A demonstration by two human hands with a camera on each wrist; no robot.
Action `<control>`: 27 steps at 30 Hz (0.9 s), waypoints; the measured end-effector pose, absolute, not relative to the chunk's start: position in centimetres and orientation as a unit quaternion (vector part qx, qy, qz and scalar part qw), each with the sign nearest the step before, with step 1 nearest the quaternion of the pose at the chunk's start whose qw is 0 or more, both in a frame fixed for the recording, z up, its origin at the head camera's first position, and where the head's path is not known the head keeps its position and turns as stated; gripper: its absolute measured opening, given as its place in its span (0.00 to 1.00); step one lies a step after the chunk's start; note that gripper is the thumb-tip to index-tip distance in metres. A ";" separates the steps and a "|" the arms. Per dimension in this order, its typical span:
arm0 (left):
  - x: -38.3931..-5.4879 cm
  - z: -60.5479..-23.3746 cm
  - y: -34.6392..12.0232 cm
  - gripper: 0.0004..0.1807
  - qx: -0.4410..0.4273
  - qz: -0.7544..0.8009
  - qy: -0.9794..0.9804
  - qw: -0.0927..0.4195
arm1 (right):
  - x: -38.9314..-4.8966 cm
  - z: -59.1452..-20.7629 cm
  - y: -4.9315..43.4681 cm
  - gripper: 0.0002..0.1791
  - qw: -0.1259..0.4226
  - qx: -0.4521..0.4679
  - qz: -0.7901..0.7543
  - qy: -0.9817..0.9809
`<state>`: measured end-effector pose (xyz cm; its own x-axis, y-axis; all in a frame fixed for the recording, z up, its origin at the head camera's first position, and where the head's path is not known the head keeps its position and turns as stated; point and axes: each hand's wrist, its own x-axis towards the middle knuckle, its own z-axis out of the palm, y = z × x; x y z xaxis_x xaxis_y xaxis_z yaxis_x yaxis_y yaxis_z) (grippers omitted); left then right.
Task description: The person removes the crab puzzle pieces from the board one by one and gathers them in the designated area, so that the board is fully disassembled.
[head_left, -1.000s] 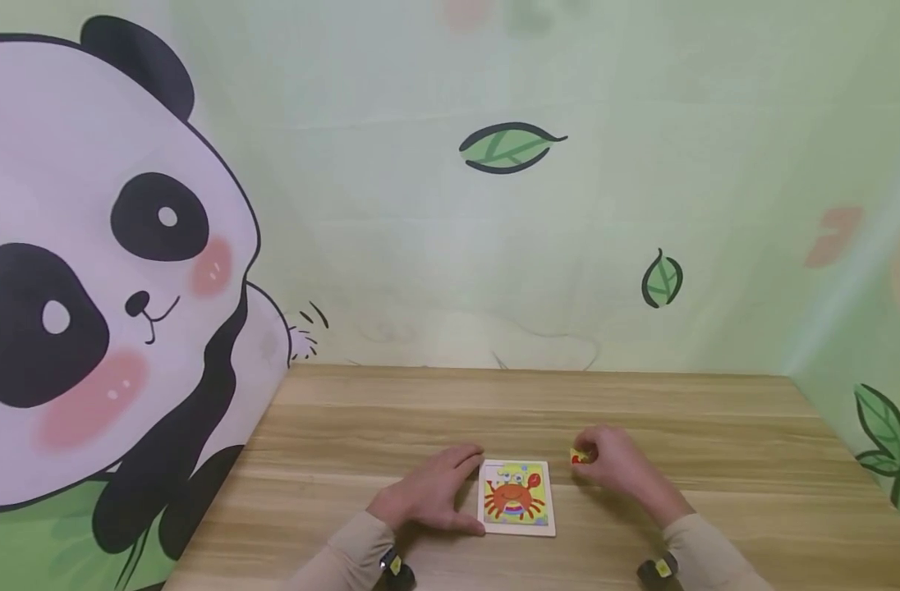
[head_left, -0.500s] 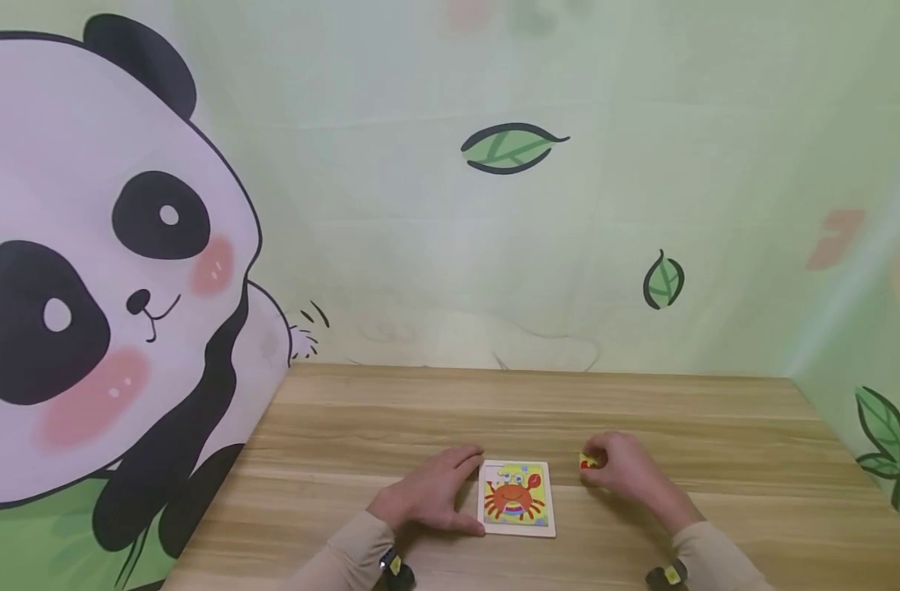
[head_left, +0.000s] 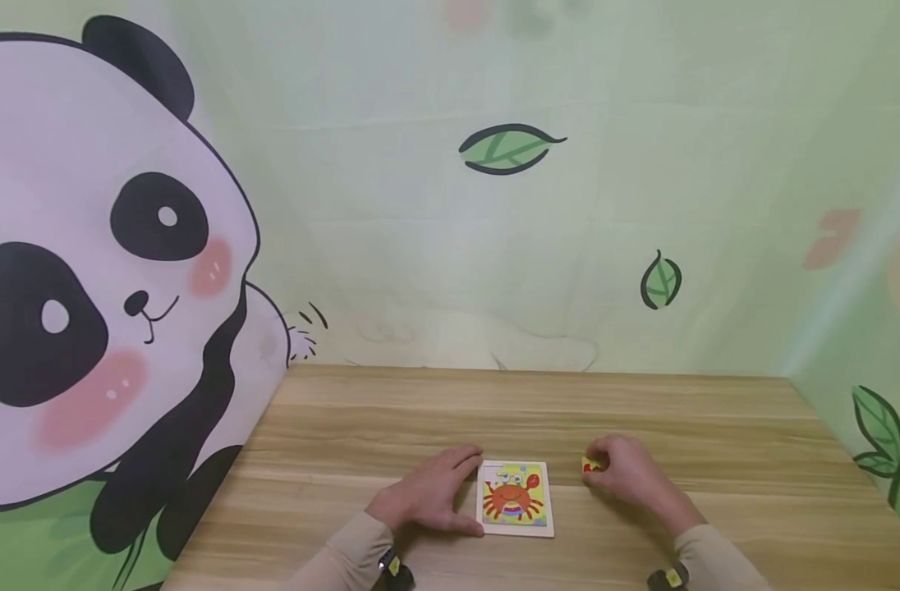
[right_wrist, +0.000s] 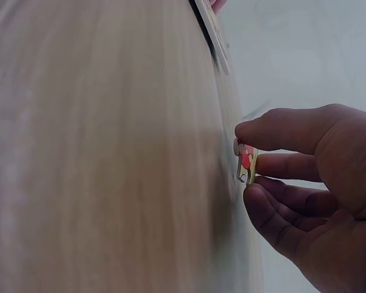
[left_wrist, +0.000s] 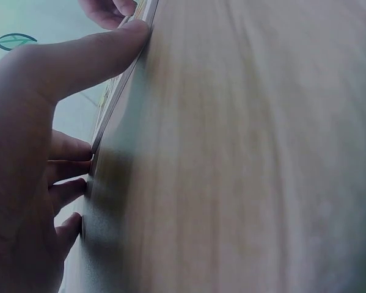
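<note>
A small yellow-and-red puzzle piece [head_left: 590, 465] sits to the right of the crab puzzle board [head_left: 516, 532], apart from it. The right hand [head_left: 631, 471] pinches the piece between thumb and fingertips, with the fingers bent inward; the right wrist view shows it held on edge close to the table, though whether it touches the wood is hard to tell.

The board lies flat, its pale frame around a red crab on yellow, with a pale patch at the upper left of the picture. The left hand [head_left: 429, 492] is spread along its left side, thumb well apart from the fingers: the thumb touches the near left corner and the forefinger reaches the far one. The other fingertips rest low beside the board.

Beige sleeves [head_left: 350, 552] and dark wrist devices [head_left: 668, 577] show on both arms. Beyond the wood-grain table [head_left: 420, 402] rises a green wall [head_left: 391, 205] with a painted panda [head_left: 199, 148] and leaves.
</note>
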<state>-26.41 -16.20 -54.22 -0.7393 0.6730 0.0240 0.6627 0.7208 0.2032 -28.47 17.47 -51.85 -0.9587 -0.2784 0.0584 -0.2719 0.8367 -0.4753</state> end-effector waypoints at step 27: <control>-26.5 -54.4 -16.2 0.60 0.360 0.097 0.928 0.027 | -28.8 -52.1 17.9 0.10 0.004 -0.176 -0.211 0.962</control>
